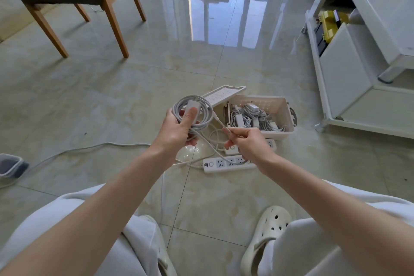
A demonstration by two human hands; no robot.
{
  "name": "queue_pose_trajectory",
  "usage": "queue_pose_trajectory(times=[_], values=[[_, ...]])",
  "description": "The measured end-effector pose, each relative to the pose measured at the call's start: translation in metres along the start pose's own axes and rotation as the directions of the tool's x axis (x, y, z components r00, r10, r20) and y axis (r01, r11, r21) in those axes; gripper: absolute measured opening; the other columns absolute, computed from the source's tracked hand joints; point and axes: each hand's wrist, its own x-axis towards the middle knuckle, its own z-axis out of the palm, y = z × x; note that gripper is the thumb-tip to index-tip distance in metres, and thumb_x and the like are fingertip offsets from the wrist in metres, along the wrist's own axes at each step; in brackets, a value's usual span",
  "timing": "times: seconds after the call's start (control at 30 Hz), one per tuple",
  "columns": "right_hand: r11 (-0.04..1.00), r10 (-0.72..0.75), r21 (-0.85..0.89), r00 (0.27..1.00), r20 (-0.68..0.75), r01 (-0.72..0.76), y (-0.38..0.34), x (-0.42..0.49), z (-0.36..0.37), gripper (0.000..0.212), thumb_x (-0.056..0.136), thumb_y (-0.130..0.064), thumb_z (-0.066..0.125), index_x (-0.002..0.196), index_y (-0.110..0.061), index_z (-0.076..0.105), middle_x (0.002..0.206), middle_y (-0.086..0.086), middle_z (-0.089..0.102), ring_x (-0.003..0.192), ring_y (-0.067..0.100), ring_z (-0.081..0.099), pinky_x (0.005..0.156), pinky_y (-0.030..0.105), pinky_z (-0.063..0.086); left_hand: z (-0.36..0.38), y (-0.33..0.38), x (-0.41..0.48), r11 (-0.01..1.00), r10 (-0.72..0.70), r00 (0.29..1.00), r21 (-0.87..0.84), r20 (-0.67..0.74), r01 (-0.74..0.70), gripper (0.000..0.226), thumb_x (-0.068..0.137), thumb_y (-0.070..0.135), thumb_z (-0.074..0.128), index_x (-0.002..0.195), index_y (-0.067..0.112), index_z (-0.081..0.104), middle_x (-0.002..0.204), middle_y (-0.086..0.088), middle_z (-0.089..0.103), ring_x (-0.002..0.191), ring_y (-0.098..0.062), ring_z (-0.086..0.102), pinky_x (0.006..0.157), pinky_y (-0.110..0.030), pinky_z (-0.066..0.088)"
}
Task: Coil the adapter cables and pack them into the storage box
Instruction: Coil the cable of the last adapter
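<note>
Two hands shared one cable. The left hand (179,132) gripped the coil (202,105), fingers curled under the loops and thumb pressed flat over the adapter block (192,103) lying on top. The right hand (248,143) pinched a short straight tail (220,122) between thumb and forefinger, its other fingers curled. That tail ran taut up to the coil's right edge. A second strand dropped from under the coil toward the strips (228,163) on the floor; whether it belonged to the same cable could not be told. The step looked like laying in the last turn. Done well, the right hand would feed the tail round at the same width as the loops already made, letting it roll between the fingers so no twist built up. The left thumb would lift only enough to admit the turn, then clamp again, since the stack would likely spring apart if released. Both forearms were stretched forward over the knees, the left wrist cocked up to present the coil and the right hand lower with its back upward, the two near but not touching. Just beyond them stood the open box (289,119) with several cables already inside and its lid (224,94) tilted against the far left corner.
</note>
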Motion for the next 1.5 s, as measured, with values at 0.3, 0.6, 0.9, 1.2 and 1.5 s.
queue_pose_trajectory(times=[0.3, 0.6, 0.9, 1.2, 1.5], values=[[1.000, -0.018, 0.012, 1.000, 0.008, 0.017, -0.001, -0.002, 0.000, 0.023, 0.096, -0.013, 0.050, 0.113, -0.011, 0.065, 0.071, 0.001, 0.062, 0.034, -0.008, 0.044, 0.037, 0.008, 0.031, 0.010, 0.006, -0.007, 0.992, 0.071, 0.993, -0.109, 0.090, -0.061, 0.032, 0.093, 0.034, 0.049, 0.108, 0.007, 0.055, 0.059, 0.007, 0.060, 0.048, -0.006, 0.050, 0.046, -0.019, 0.043], [0.998, -0.016, 0.064, 0.990, 0.141, 0.007, -0.004, -0.007, 0.003, 0.023, 0.097, -0.013, 0.047, 0.090, -0.022, 0.067, 0.070, -0.004, 0.061, 0.047, 0.009, 0.030, 0.042, 0.017, 0.023, 0.010, 0.008, -0.006, 0.969, -0.103, 0.986, -0.210, 0.130, 0.129, 0.034, 0.095, 0.035, 0.045, 0.092, 0.004, 0.058, 0.049, 0.005, 0.053, 0.047, -0.007, 0.046, 0.042, -0.016, 0.043], [0.975, -0.205, 0.118, 0.965, 0.166, 0.188, -0.009, -0.011, 0.009, 0.015, 0.096, -0.020, 0.048, 0.099, -0.018, 0.063, 0.066, -0.005, 0.060, 0.043, 0.000, 0.036, 0.042, 0.011, 0.028, 0.012, 0.007, -0.009, 0.951, -0.206, 0.963, -0.197, 0.173, 0.239, 0.030, 0.095, 0.033, 0.047, 0.092, 0.007, 0.060, 0.055, 0.004, 0.062, 0.046, -0.006, 0.050, 0.046, -0.017, 0.045], [0.926, -0.064, 0.376, 0.961, 0.269, -0.044, -0.008, -0.008, 0.007, 0.013, 0.092, -0.016, 0.054, 0.093, -0.011, 0.066, 0.071, -0.004, 0.062, 0.054, 0.005, 0.036, 0.050, 0.013, 0.033, 0.012, 0.003, -0.009, 0.969, -0.189, 0.965, -0.125, 0.183, 0.213, 0.027, 0.095, 0.035, 0.048, 0.093, 0.011, 0.060, 0.056, 0.006, 0.060, 0.048, -0.005, 0.052, 0.050, -0.016, 0.049], [0.749, 0.022, 0.608, 0.927, 0.375, -0.264, -0.004, -0.011, 0.018, 0.012, 0.091, -0.001, 0.050, 0.092, -0.010, 0.059, 0.069, -0.003, 0.063, 0.061, 0.004, 0.049, 0.053, 0.011, 0.043, 0.016, 0.002, -0.008, 0.979, -0.182, 0.968, -0.062, 0.174, 0.195, 0.024, 0.095, 0.033, 0.048, 0.098, 0.012, 0.060, 0.064, 0.001, 0.062, 0.049, -0.008, 0.052, 0.044, -0.017, 0.046]])
